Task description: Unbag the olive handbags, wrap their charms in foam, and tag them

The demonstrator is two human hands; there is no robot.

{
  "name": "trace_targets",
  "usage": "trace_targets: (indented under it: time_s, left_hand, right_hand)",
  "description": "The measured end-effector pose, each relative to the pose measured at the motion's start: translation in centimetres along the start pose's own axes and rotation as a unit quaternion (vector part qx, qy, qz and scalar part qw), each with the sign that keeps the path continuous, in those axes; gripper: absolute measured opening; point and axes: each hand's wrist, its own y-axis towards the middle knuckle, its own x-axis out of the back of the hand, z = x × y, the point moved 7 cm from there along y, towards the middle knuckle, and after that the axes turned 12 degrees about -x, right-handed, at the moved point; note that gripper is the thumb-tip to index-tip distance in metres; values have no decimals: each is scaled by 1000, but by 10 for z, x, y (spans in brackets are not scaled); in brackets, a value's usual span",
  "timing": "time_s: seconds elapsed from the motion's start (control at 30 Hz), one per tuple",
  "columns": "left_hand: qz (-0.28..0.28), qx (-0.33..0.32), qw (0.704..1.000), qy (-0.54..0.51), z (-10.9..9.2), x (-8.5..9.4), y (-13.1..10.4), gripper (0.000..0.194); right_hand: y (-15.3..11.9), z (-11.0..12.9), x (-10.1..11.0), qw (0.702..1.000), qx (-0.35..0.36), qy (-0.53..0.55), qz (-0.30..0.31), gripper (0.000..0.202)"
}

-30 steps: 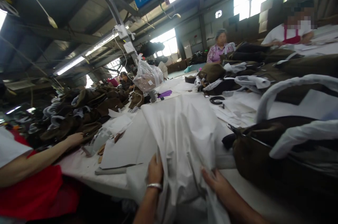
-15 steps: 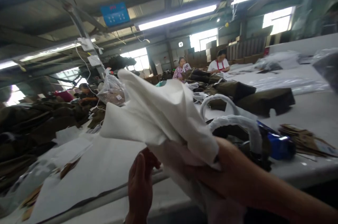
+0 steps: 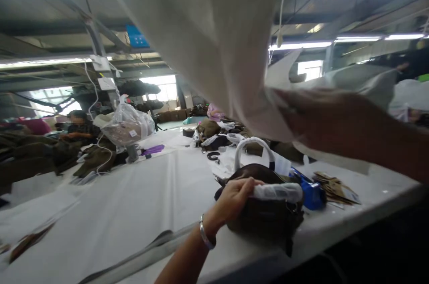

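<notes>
My left hand (image 3: 234, 199), with a silver bangle at its wrist, is closed on the white-wrapped handle of a dark handbag (image 3: 264, 219) at the table's near edge. The bag's other handle (image 3: 253, 143), also wrapped in white, arches up behind. Raised at the right, my right hand (image 3: 311, 116) is blurred and grips a large white cloth (image 3: 214, 38). This cloth hangs across the upper middle of the view, above the handbag. Part of the right hand's fingers is hidden in its folds.
A blue object (image 3: 310, 192) and a pile of brown tags (image 3: 337, 188) lie right of the handbag. More dark bags (image 3: 217, 141) lie farther back on the white table (image 3: 134, 203). A clear plastic bag (image 3: 125, 125) hangs by a post. A person (image 3: 78, 125) sits at the far left.
My right hand has lifted the white cloth up and to the right, out of its bunched shape. My left hand has moved right and taken hold of the handbag's handle.
</notes>
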Motion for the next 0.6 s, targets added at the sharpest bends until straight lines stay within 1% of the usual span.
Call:
trace_targets:
  time_s: [0.03,0.07,0.1,0.13,0.2,0.27,0.33,0.37,0.4,0.43,0.47,0.5,0.53,0.57,0.6]
  left_hand:
    - [24,-25,999,42,-7,-6,-5,54]
    - [51,-55,994,84,-14,-13,-10,49]
    - [79,-87,985,127,-20,-21,-16,43]
    - [101,-120,973,170,-25,-28,-22,38]
    - [119,-182,945,244,-33,-40,-34,30]
    - [108,-252,922,275,-46,-46,-43,24]
    - [94,-324,907,253,-66,-47,-48,21]
    - [84,-347,902,243,-77,-44,-46,21]
    - [73,-352,900,244,-85,-40,-41,21]
    - [61,-337,902,263,-90,-33,-32,21]
    - [49,-304,903,299,-90,-24,-20,22]
    - [41,-252,902,349,-85,-14,-7,24]
    - [45,-191,894,404,-76,-4,5,26]
    - [68,-129,882,449,-63,4,15,32]
    - [101,-74,869,478,-48,10,21,39]
  right_hand:
    - [-9,1,-15,998,47,-51,5,48]
    - [-20,2,-34,989,103,-109,18,50]
    - [-33,-1,-55,976,155,-147,42,48]
    - [-46,-6,-76,966,188,-166,62,46]
    - [-69,-23,-115,954,217,-180,107,45]
    - [-85,-39,-143,949,215,-175,149,48]
    - [-93,-50,-157,950,204,-157,177,53]
    - [-94,-51,-160,951,199,-143,187,54]
    - [-94,-52,-161,953,192,-128,195,55]
    - [-93,-51,-161,955,186,-111,201,53]
    - [-91,-50,-161,956,183,-97,207,51]
    - [-89,-50,-160,956,181,-88,214,48]
    - [-89,-51,-159,954,182,-83,224,46]
    - [-89,-54,-158,951,181,-80,236,47]
    - [-90,-59,-157,950,174,-77,247,50]
